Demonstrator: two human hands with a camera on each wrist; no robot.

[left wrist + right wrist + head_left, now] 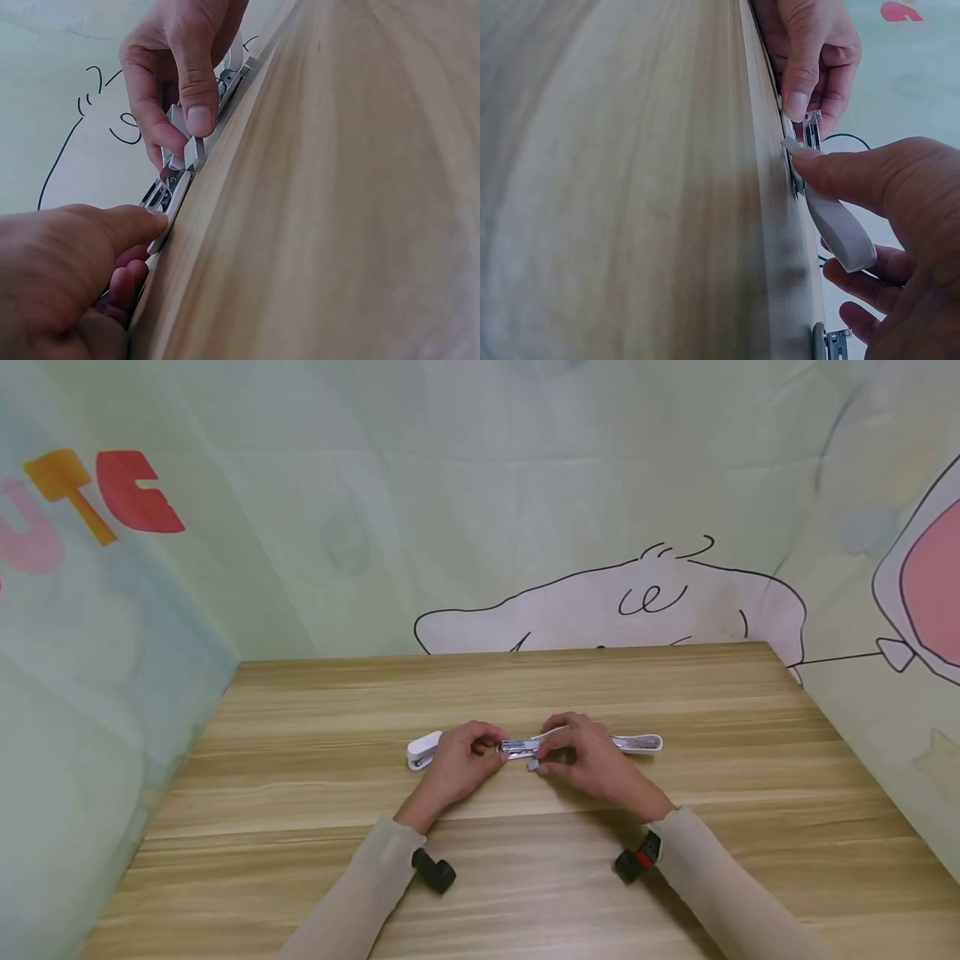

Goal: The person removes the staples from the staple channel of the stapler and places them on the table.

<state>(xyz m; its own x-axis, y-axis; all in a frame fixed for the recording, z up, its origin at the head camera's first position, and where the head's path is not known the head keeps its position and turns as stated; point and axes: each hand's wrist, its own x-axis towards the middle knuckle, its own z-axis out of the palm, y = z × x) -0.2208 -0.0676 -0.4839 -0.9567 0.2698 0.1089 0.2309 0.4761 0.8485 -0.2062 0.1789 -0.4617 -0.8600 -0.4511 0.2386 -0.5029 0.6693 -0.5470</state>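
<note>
A white stapler (517, 747) lies on the table with its top cover swung back, so its metal staple channel (812, 131) shows. My left hand (459, 764) pinches the front end of this stapler between thumb and fingers. My right hand (588, 760) is just over its hinge end and pinches a small grey strip of staples (534, 765) between thumb and index finger. In the right wrist view, the raised white cover (842, 231) curves under the right palm, and the strip (792, 146) sits beside the channel. The right hand hides part of the stapler in the head view.
A closed white stapler (424, 750) stands just left of my left hand. Beyond my right hand, another stapler part (639, 743) with a metal channel lies on the wooden table (510, 877). A printed cloth backdrop (450, 527) rises behind the table's far edge.
</note>
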